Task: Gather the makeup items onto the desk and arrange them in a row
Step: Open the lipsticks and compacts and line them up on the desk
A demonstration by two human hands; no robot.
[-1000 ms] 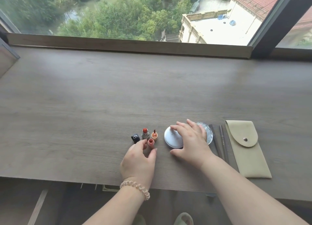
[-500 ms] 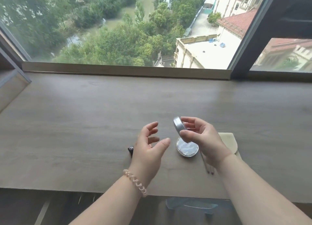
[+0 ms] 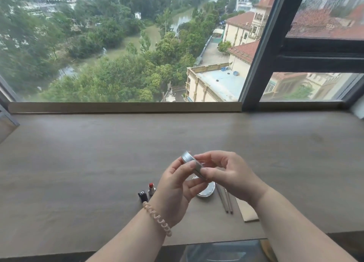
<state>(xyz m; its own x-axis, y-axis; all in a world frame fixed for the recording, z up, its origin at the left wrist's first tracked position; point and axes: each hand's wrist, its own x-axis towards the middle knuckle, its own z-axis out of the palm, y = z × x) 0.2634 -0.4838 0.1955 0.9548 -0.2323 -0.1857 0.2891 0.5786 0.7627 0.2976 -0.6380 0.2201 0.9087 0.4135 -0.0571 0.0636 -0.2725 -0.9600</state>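
While L hand (image 3: 173, 189) & R hand (image 3: 234, 177) fingers (image 3: 211, 172) pinch 1 compact (image 3: 188, 158), desk (image 3: 78, 163) holds 1 lipstick (image 3: 151, 189), 2 pencils (image 3: 224, 200)

A grey-brown wooden desk (image 3: 98, 163) runs beneath a dark-framed window (image 3: 262, 45), apparently lit by daylight.

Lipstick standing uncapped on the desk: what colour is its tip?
Red, above a silver base. The lipstick shows best in the head view, the only one.

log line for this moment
left hand + right hand: hold silver compact above desk | lipstick, black cap, pencils, pouch: on desk
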